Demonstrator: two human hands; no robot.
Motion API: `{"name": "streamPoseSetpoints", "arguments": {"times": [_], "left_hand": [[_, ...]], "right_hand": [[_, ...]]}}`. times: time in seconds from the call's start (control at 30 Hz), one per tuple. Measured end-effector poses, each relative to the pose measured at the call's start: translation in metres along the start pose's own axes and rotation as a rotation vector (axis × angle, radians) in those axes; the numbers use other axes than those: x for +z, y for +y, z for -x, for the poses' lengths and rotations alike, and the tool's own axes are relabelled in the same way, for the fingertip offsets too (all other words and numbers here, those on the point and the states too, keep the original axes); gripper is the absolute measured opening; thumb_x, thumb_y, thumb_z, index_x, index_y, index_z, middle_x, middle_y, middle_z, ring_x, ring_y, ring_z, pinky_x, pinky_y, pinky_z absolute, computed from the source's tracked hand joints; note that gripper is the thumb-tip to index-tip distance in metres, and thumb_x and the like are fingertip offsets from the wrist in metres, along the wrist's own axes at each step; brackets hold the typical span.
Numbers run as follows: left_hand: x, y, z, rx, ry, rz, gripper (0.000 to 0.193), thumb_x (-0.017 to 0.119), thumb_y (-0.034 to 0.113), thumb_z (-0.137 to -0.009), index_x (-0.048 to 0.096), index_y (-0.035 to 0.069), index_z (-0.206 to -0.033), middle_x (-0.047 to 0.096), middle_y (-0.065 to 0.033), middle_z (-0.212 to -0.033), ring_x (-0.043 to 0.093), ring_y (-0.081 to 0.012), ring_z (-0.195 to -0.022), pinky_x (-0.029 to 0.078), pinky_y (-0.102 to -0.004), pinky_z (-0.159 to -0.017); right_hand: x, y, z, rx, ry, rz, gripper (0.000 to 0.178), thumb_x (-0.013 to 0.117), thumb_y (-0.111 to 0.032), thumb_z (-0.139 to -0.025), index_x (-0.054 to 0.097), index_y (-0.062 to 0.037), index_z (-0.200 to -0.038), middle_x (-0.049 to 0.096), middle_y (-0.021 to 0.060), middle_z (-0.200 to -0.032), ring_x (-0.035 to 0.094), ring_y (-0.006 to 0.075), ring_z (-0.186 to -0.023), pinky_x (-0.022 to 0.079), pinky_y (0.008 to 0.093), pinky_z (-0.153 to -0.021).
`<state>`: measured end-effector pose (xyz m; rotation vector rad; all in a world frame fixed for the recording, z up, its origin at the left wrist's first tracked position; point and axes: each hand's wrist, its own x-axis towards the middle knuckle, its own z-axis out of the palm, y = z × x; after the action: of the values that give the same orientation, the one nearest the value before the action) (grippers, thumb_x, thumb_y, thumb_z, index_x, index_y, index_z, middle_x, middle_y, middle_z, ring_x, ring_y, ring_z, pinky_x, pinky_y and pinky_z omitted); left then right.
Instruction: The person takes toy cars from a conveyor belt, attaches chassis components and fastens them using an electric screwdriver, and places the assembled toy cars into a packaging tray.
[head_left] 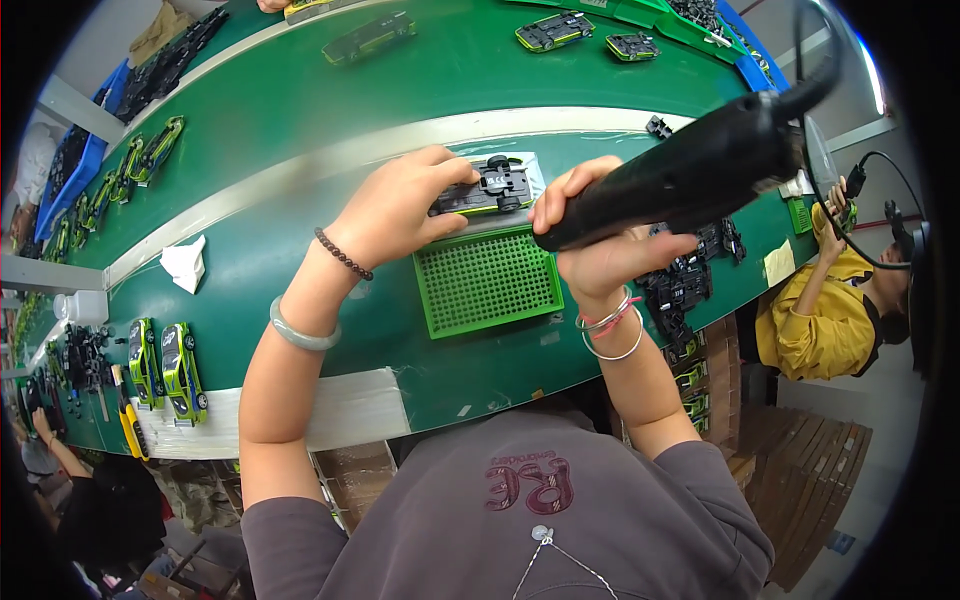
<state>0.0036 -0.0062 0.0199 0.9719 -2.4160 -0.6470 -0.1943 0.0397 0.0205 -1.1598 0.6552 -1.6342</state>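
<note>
Beyond green plastic basket (490,285), my left grip (395,203) pinches upturned black-green toy car (508,186), base seated; right grip (600,265) encircles black cylindrical tool (670,178); fastening unclear.

The person wears a grey-brown short-sleeved top (430,500) with maroon embroidered lettering (553,487) across it and a thin pale necklace (577,569) with a round pendant (542,534). A dark beaded bracelet (342,257) and pale green bangle (303,341) circle the left arm (283,395); silvery bangles (613,357) and a pink band (630,303) circle the right (645,390).
</note>
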Motion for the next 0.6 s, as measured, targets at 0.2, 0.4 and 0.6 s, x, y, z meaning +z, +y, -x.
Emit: {"name": "streamPoseSetpoints", "arguments": {"times": [0.2,0.4,0.6], "left_hand": [[0.0000,0.0003,0.0010,0.007,0.003,-0.005,0.041,0.072,0.011,-0.069,0.058,0.003,-0.107,0.056,-0.0134,-0.103,0.057,-0.0322,-0.093,0.048,-0.0364,-0.081],[0.0000,0.0007,0.0003,-0.008,-0.009,0.002,0.041,0.072,0.011,-0.069,0.058,0.003,-0.107,0.056,-0.0134,-0.104,0.057,-0.0320,-0.094,0.048,-0.0363,-0.082],[0.0000,0.0002,0.0010,-0.003,-0.004,-0.002,0.041,0.072,0.011,-0.069,0.058,0.004,-0.107,0.055,-0.0132,-0.104,0.057,-0.0320,-0.094,0.048,-0.0363,-0.082]], "right_hand": [[-0.0032,0.0064,0.0108,0.004,0.080,0.109,0.103,0.016,-0.097,-0.052,0.045,-0.0032,-0.082,0.050,0.0089,-0.058,0.050,0.0180,-0.050,0.044,0.0289,-0.049],[-0.0060,0.0098,0.0119,0.016,0.086,0.106,0.101,0.018,-0.096,-0.054,0.045,-0.0029,-0.083,0.050,0.0086,-0.058,0.050,0.0179,-0.050,0.044,0.0283,-0.049],[-0.0060,0.0108,0.0129,0.044,0.067,0.140,0.100,0.022,-0.095,-0.055,0.046,-0.0028,-0.083,0.050,0.0081,-0.059,0.051,0.0179,-0.050,0.044,0.0285,-0.049]]}}
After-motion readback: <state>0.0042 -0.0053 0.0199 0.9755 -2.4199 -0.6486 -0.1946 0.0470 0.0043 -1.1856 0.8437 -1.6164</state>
